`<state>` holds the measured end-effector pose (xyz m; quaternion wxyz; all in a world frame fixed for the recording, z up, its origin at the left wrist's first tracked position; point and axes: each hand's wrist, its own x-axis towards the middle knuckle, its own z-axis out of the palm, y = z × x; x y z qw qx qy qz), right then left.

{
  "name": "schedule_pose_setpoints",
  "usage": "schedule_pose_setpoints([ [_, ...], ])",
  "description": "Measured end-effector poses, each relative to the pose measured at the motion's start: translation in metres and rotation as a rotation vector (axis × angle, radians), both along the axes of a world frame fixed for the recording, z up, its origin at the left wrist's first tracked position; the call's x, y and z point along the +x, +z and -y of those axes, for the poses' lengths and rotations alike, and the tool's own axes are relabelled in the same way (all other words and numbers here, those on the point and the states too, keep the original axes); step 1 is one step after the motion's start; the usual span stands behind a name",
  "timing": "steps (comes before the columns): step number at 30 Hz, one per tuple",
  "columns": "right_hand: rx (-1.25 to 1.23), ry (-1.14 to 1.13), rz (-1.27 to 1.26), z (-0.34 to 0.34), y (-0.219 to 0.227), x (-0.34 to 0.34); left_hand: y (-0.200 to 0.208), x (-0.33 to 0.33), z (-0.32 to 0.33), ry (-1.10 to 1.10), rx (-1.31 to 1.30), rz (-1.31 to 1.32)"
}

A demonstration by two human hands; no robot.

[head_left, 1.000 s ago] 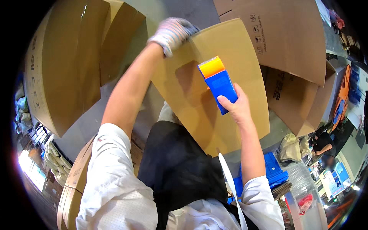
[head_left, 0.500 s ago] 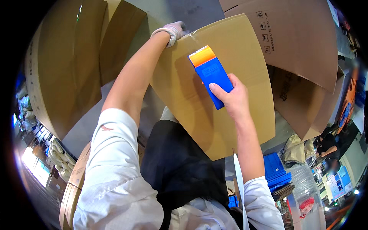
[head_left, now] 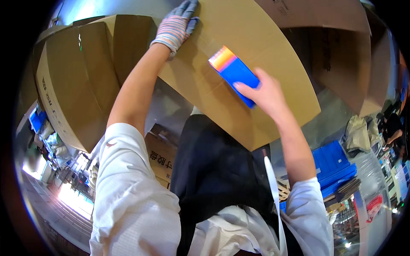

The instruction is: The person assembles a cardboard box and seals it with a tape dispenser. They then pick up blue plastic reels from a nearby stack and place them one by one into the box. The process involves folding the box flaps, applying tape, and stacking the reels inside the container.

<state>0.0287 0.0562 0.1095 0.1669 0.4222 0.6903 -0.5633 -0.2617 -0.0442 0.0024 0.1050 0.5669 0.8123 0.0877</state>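
A large brown cardboard box stands in front of me, its broad plain side facing up toward me. My left hand, in a striped glove with grey fingers, lies against the box's left edge, fingers stretched out and thumb apart. In my bare right hand is a blue tape dispenser with an orange front end. It is held over the box's face, slightly blurred by motion, and I cannot tell whether it touches the cardboard. My thumb lies across the dispenser's body.
Other cardboard boxes stand close by, one at the left and an open one at the right. Lower right are blue plastic crates and a beige sack. Behind my left elbow is another carton. A person is at the far right.
The view has shifted and the box appears farther up and turned. My left hand has come from the box's far edge onto its left edge, fingers now straighter. The tape dispenser stays in my right hand.
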Motion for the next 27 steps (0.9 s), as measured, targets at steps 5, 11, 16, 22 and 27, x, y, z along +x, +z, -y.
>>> schedule_pose_setpoints([
  [5,0.055,0.005,0.393,0.003,0.041,0.242,0.001,0.004,-0.010,0.080,-0.269,-0.297],
  [11,0.164,0.019,0.593,0.019,0.095,0.408,-0.007,-0.001,0.003,0.057,-0.257,-0.275],
  [16,0.189,-0.040,0.520,0.028,0.079,0.414,-0.009,-0.005,-0.003,0.046,-0.292,-0.238],
  [22,0.201,-0.033,0.521,0.029,0.009,0.405,-0.015,-0.014,-0.002,0.154,-0.343,-0.020],
  [27,0.300,-0.162,0.799,0.060,-0.111,0.289,0.014,0.013,-0.010,0.417,-0.408,0.145],
])
